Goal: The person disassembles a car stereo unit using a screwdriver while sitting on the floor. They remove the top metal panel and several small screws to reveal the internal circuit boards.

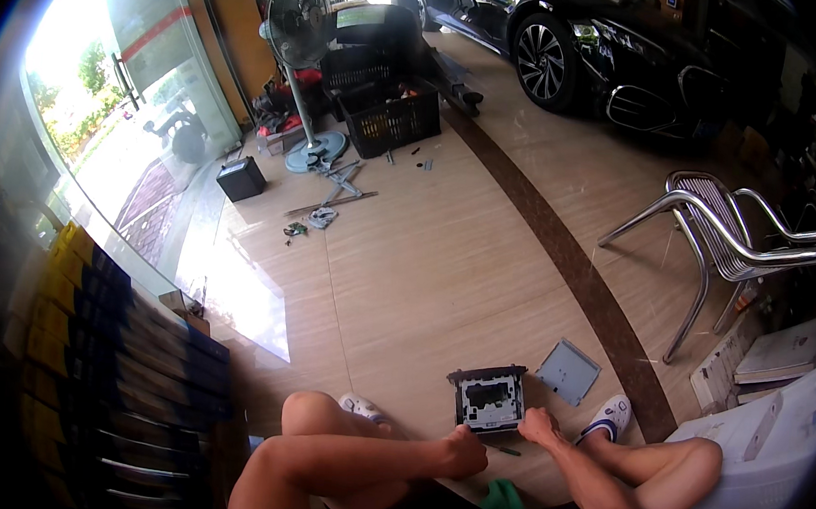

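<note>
A boxy electronic unit, much like a car stereo, sits on the floor between my feet. Its upper side is uncovered, showing a pale metal frame around a dark middle, and a wider black panel runs along its far edge. My left hand is closed at the unit's near left corner. Against the near right corner, my right hand is closed too, its fingertips partly hidden. A thin screwdriver-like tool lies just in front of the unit. Beyond my right hand lies a flat grey metal plate.
Green cloth lies near my lap. Stacked boxes stand left, a white box right. A metal chair is farther right. Ahead are a fan, a black crate, a dark battery-like box and a black car.
</note>
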The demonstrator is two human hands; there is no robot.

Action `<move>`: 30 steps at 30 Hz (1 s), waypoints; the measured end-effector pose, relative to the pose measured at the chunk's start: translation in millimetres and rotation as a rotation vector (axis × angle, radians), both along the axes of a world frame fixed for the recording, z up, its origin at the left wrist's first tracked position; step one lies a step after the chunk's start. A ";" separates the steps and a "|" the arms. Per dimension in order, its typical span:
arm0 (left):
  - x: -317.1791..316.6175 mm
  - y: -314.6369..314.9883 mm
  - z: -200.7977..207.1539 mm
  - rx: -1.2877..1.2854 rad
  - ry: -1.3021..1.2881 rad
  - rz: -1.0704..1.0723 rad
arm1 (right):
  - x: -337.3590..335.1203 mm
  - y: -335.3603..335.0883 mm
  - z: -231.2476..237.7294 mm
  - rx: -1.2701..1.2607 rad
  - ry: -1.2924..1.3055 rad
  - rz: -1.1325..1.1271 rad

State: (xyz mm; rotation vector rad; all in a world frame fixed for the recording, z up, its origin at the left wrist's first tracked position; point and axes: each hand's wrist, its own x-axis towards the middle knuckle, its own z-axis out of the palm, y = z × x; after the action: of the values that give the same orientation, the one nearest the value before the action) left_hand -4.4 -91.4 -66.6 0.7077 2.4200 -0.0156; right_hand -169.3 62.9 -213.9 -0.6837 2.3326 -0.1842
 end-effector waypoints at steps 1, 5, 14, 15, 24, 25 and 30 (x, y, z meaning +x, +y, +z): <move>3.4 1.2 -1.6 0.007 0.002 0.012 | 4.2 1.7 0.0 -0.004 0.024 0.007; -0.2 1.7 -5.4 0.002 -0.009 -0.012 | 4.5 4.7 -6.8 -0.041 0.045 0.004; 0.7 -14.2 43.0 0.129 0.185 0.041 | -86.6 11.6 -20.9 -0.444 -0.249 -0.871; -0.6 -13.2 48.2 0.119 0.166 0.074 | -101.0 23.5 -30.7 -0.451 -0.347 -0.930; 4.4 -10.0 53.5 0.038 0.178 0.080 | -141.4 46.2 -95.3 -0.362 -0.323 -1.125; 3.4 -11.4 55.8 0.000 0.169 0.079 | -140.7 40.0 -97.0 -0.362 -0.338 -1.147; -10.4 -18.5 65.3 0.039 0.248 0.105 | -156.8 46.3 -110.9 -0.290 -0.378 -1.079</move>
State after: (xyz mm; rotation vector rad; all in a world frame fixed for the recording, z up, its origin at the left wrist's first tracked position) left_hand -14.8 -109.9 -1.3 0.6266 2.6986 -0.0145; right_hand -326.0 109.2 -324.8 0.5212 2.0723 -1.0349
